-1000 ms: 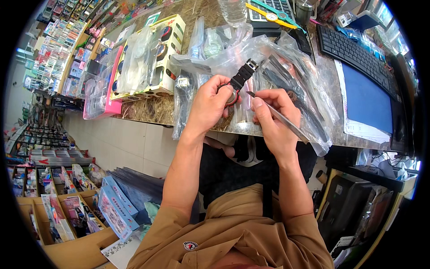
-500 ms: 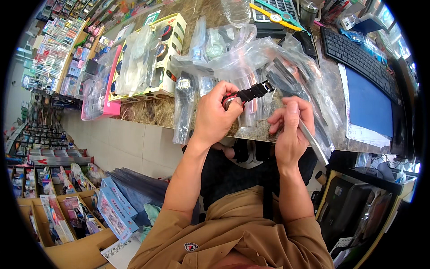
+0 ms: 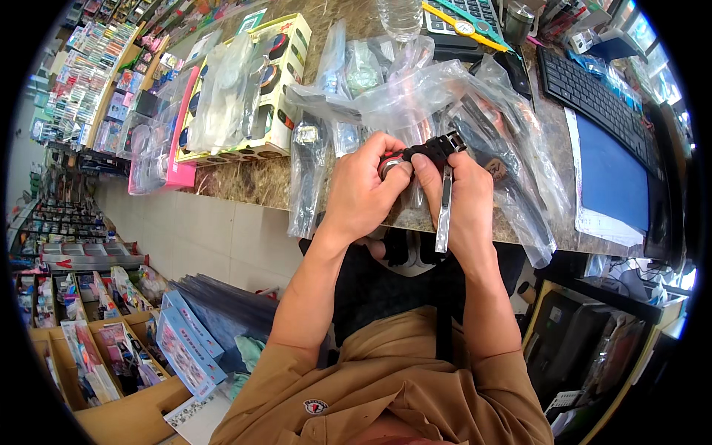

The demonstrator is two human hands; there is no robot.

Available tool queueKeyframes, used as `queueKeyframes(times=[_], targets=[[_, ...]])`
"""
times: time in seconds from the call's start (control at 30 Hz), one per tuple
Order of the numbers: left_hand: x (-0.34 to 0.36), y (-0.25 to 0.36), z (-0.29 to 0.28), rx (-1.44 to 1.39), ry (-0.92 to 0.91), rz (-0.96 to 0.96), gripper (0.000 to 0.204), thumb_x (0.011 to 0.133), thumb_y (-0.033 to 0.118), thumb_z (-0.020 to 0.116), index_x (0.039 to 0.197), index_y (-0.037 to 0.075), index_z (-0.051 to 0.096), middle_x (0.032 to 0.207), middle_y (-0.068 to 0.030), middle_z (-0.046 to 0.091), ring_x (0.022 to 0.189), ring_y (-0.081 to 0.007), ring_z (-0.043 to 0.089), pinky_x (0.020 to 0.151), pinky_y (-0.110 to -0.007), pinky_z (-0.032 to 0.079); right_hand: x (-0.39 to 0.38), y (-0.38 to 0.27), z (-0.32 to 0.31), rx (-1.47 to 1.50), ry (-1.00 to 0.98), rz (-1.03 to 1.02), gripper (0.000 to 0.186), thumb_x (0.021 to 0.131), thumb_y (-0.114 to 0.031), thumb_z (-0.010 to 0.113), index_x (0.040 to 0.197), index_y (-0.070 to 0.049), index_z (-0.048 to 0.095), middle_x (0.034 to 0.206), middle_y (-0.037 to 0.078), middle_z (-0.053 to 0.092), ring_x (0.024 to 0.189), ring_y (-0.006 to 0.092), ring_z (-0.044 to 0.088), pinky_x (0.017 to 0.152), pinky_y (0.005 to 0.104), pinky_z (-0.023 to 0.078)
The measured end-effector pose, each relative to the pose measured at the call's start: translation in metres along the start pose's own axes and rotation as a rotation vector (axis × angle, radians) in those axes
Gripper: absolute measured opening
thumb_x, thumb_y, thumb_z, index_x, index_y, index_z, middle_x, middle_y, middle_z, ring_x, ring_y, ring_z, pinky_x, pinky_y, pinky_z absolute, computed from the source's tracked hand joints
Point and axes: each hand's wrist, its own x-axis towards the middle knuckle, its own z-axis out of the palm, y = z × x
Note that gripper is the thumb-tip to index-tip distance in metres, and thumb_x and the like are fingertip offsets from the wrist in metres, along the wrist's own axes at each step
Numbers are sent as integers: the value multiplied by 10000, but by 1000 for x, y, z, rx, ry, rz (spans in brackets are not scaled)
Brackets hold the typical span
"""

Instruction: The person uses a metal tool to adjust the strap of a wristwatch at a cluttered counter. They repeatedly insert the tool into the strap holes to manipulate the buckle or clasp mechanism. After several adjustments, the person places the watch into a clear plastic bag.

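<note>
A wristwatch (image 3: 391, 159) with a red-trimmed case and a black strap (image 3: 432, 153) is held just above the counter's front edge. My left hand (image 3: 362, 185) is closed around the case, fingers and thumb pinching it. Closed too, my right hand (image 3: 469, 199) has its thumb against the strap near the buckle end. A slim silver metal tool (image 3: 444, 211) lies in its grip, pointing down toward me; its upper end is partly hidden at the strap. Clear plastic sleeves (image 3: 400, 96) spread behind both hands, and a bagged watch (image 3: 305, 137) lies left of them.
Left on the marble-patterned counter (image 3: 241, 182) stand a watch display box (image 3: 285, 89) and a pink-based clear box (image 3: 174, 178). A keyboard (image 3: 601, 111) and a blue folder (image 3: 612, 174) lie right. A yellow watch (image 3: 463, 28) rests at the back.
My right hand has moved left and up to the watch strap and now touches it. The silver tool has swung from slanting right to pointing nearly straight toward me.
</note>
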Motion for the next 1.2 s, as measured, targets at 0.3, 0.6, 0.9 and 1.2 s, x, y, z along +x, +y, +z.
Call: queueKeyframes(times=[0.3, 0.6, 0.9, 1.2], targets=[[1, 5, 0, 99, 17, 22, 267, 915, 219, 706, 1050, -11, 692, 780, -158, 737, 688, -280, 721, 671, -396, 553, -2, -3, 3, -37, -18, 30, 270, 1009, -160, 774, 905, 36, 619, 785, 242, 657, 701, 458, 662, 648, 513, 502], [3, 3, 1, 135, -5, 22, 272, 937, 240, 700, 1066, 1, 681, 819, -179, 743, 734, -338, 734, 698, -429, 558, -3, -2, 4, -6, -13, 62, 262, 1009, -139, 770, 903, 41, 611, 785, 249, 657, 682, 454, 658, 626, 513, 497], [2, 2, -1, 212, -58, 23, 318, 996, 296, 669, 1149, 18, 651, 896, -216, 749, 836, -428, 732, 744, -494, 547, -3, 4, 8, 2, 0, 22, 261, 1012, -127, 757, 896, 50, 605, 786, 262, 652, 700, 477, 657, 634, 522, 499], [2, 2, -2, 209, -38, 25, 319, 998, 300, 658, 1137, 13, 650, 867, -212, 736, 820, -426, 727, 738, -492, 544, 0, -2, 7, -46, 40, -146, 209, 1029, -142, 742, 950, 38, 673, 752, 199, 672, 650, 383, 670, 615, 471, 511]])
